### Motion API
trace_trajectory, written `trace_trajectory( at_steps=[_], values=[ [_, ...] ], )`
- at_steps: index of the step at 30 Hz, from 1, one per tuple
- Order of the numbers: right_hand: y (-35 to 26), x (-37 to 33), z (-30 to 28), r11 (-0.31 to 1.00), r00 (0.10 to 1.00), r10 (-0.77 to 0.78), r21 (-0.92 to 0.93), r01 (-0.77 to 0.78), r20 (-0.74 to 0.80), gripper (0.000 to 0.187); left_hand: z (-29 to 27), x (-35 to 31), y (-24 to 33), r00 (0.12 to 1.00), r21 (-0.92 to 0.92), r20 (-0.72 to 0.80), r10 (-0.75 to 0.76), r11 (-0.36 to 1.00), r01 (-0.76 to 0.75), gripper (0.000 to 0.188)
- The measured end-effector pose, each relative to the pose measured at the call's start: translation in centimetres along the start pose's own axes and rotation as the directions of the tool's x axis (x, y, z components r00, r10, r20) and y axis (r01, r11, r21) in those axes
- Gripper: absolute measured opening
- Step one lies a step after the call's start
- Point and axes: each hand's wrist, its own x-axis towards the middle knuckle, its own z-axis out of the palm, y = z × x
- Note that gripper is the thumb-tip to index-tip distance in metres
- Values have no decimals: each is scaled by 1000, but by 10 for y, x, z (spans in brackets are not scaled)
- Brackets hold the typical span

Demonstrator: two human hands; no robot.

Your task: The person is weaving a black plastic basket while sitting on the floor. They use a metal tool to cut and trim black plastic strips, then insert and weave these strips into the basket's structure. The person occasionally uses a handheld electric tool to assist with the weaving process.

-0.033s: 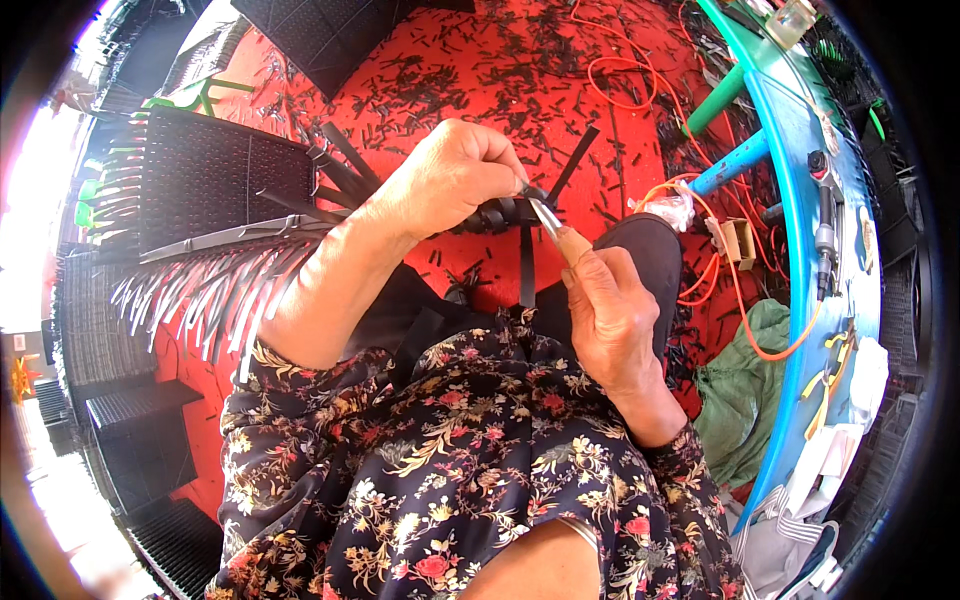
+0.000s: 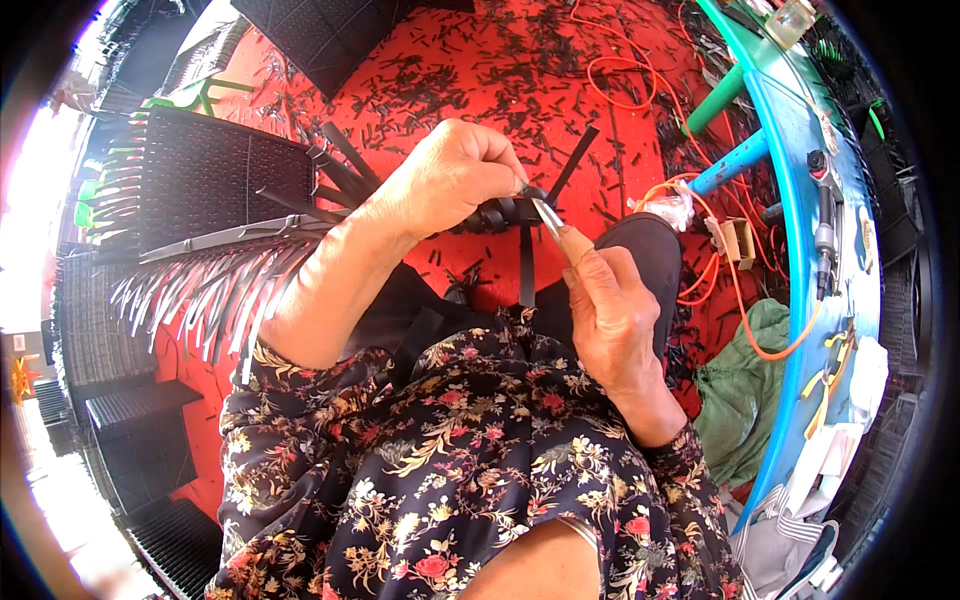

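My left hand [image 2: 455,178] is closed, thumb and forefinger pinching a black flat strip [image 2: 534,191]. My right hand [image 2: 615,310] is wrapped round a slim silver metal tool [image 2: 548,218]. The tool's far end touches the strip by my left fingertips; its handle is hidden in the palm. Just below lies a dark woven band [image 2: 490,217], partly covered by my left hand. One loose strip [image 2: 577,160] sticks up to the right, and another strip [image 2: 527,268] hangs down. To the left, a black woven panel [image 2: 225,165] has many loose strip ends [image 2: 215,295] along its edge.
Black offcuts [image 2: 470,75] litter the red floor [image 2: 625,130]. An orange hose [image 2: 738,300] loops on the right beside a blue table [image 2: 800,340], which carries a dark air tool [image 2: 825,235]. Green cloth [image 2: 745,390] lies near the table. A dark panel [image 2: 325,40] stands at the back.
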Motion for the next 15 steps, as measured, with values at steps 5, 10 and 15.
trace_trajectory(
  at_steps=[5, 10, 15],
  values=[
    [2, 2, -4, 999, 1000, 5, 43, -6, 27, 39, 1, -2, 1, 1000, -23, 16, 8, 1000, -7, 11],
    [8, 12, -10, 989, 996, 7, 149, -21, 91, 40, -2, -1, 1, 999, 32, 24, 41, 999, -42, 10],
    [29, 19, -4, 945, 990, -42, 327, -5, 137, 39, -4, -2, 1, 1000, 41, 4, 27, 999, -27, 9]
  ],
)
